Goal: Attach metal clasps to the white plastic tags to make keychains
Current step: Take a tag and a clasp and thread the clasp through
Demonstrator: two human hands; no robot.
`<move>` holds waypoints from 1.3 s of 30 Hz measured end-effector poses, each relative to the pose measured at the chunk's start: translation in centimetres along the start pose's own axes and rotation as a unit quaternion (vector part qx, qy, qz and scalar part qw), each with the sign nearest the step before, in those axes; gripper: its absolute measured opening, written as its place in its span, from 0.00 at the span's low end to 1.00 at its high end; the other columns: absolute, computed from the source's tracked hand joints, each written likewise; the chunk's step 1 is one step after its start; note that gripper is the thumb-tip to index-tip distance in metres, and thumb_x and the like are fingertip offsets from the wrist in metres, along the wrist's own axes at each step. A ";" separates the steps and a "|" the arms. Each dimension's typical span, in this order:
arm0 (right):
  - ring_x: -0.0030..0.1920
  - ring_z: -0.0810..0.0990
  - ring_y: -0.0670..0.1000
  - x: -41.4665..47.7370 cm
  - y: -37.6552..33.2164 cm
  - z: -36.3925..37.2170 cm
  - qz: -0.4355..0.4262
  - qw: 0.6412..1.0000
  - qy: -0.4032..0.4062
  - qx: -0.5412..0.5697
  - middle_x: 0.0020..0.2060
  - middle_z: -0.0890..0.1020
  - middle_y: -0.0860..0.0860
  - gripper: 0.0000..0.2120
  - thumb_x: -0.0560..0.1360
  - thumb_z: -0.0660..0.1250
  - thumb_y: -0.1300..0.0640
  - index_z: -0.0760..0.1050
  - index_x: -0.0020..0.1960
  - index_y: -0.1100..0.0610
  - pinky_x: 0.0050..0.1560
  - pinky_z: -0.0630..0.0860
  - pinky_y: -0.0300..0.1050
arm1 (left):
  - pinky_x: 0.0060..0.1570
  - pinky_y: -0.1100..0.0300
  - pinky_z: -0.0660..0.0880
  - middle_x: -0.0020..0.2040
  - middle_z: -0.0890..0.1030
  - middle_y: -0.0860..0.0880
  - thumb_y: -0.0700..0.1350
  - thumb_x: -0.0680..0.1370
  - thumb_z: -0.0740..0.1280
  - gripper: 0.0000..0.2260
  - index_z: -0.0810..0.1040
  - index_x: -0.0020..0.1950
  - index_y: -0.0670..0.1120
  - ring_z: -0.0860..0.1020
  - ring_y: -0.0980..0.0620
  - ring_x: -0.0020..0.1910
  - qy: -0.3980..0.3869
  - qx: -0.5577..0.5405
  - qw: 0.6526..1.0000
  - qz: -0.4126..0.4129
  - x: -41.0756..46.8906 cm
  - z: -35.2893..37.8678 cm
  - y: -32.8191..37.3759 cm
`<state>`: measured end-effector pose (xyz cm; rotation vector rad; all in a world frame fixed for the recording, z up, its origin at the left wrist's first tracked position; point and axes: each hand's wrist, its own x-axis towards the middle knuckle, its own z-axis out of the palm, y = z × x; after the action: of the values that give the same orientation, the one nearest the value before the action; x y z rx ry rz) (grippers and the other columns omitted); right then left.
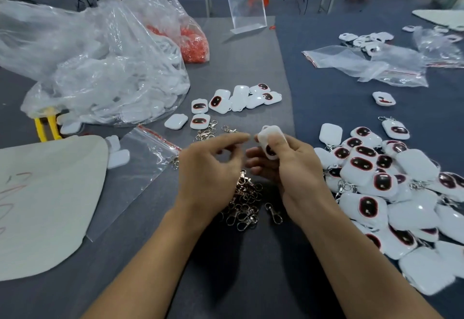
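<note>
White tag (268,133) is up off the table in the right hand (296,168), thumb across its face and fingers curled behind, clamped on it. The loop end points up-left toward the other hand, prob. so the hole is exposed for clipping. Dark red-rimmed window shows just under the thumb. Left hand (211,168) is just beside the tag, index stretched toward the loop, other fingers loosely curved. Can't tell if a clasp is pinched at thumb/index, too small and blurred. Judgement: mid-attach step, clasp abt to go on or being lined up. Clasp pile (244,200) sits on the grey mat (251,54) right under and between the wrists, handy for the left hand; one loose clasp (273,213) is just beside it, and a few more clasps (207,131) lie further out. Bare tags (236,101) are clustered beyond the hands, w/in reach as feed stock. Finished keychains (371,175) are heaped to the right, on the holding hand's side, likely the drop zone. Far left is a big clear bag (100,67) of white parts, with an empty zip bag (140,168) near the left hand. Lots done, several bare tags left.
</note>
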<state>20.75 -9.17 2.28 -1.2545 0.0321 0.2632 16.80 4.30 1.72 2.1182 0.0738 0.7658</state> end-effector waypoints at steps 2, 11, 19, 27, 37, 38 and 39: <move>0.34 0.81 0.51 0.6 0.1 -0.5 -0.025 0.997 0.033 -0.063 0.38 0.85 0.56 0.11 0.84 0.63 0.58 0.82 0.48 0.60 0.32 0.78 0.40 | 0.53 0.69 0.75 0.48 0.86 0.59 0.41 0.74 0.71 0.14 0.86 0.54 0.56 0.81 0.64 0.46 -0.011 0.096 0.994 -0.042 0.4 -0.9 -0.8; 0.31 0.78 0.49 0.6 0.3 -1.1 -0.053 0.988 0.010 -0.144 0.39 0.85 0.62 0.07 0.72 0.73 0.69 0.85 0.44 0.58 0.31 0.75 0.39 | 0.43 0.80 0.64 0.46 0.81 0.60 0.43 0.73 0.75 0.08 0.85 0.43 0.57 0.76 0.63 0.43 -0.198 0.200 0.956 -0.082 1.6 -3.5 -2.2; 0.27 0.77 0.50 0.3 0.7 -0.8 -0.091 0.976 -0.013 -0.196 0.27 0.79 0.53 0.06 0.69 0.75 0.64 0.80 0.37 0.56 0.30 0.74 0.43 | 0.35 0.71 0.72 0.33 0.84 0.57 0.41 0.73 0.76 0.09 0.85 0.38 0.55 0.79 0.62 0.31 -0.097 -0.018 0.985 -0.139 0.6 -1.8 -1.6; 0.28 0.77 0.49 0.1 0.4 -0.9 -0.095 0.966 -0.031 -0.238 0.30 0.82 0.56 0.04 0.70 0.75 0.61 0.84 0.38 0.54 0.31 0.75 0.47 | 0.37 0.70 0.75 0.35 0.85 0.57 0.37 0.73 0.76 0.09 0.88 0.41 0.52 0.81 0.62 0.33 -0.077 -0.098 0.983 -0.133 -0.2 -0.6 0.1; 0.31 0.80 0.40 0.0 0.3 -1.1 -0.168 0.928 0.031 -0.331 0.30 0.83 0.43 0.07 0.69 0.78 0.60 0.84 0.38 0.48 0.32 0.75 0.33 | 0.51 0.58 0.68 0.42 0.87 0.51 0.34 0.70 0.77 0.13 0.87 0.52 0.47 0.81 0.53 0.41 0.016 0.181 0.973 0.141 -0.6 -1.1 0.5; 0.32 0.81 0.41 -0.1 0.3 -1.0 -0.167 0.935 0.012 -0.313 0.31 0.84 0.43 0.08 0.69 0.78 0.60 0.85 0.39 0.47 0.33 0.76 0.34 | 0.51 0.57 0.68 0.42 0.87 0.52 0.36 0.71 0.76 0.12 0.87 0.52 0.47 0.82 0.52 0.40 0.020 0.182 0.972 0.149 -0.6 -1.1 0.5; 0.33 0.82 0.43 -0.1 0.3 -1.0 -0.167 0.938 -0.006 -0.304 0.31 0.84 0.44 0.08 0.69 0.78 0.60 0.85 0.39 0.47 0.35 0.78 0.37 | 0.50 0.57 0.69 0.42 0.87 0.53 0.38 0.72 0.75 0.11 0.87 0.52 0.48 0.82 0.52 0.39 0.026 0.174 0.973 0.152 -0.6 -1.1 0.5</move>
<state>20.68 -10.05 1.73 -1.8445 -0.2934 -0.0252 15.64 4.52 2.31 2.4769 -0.0984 1.0518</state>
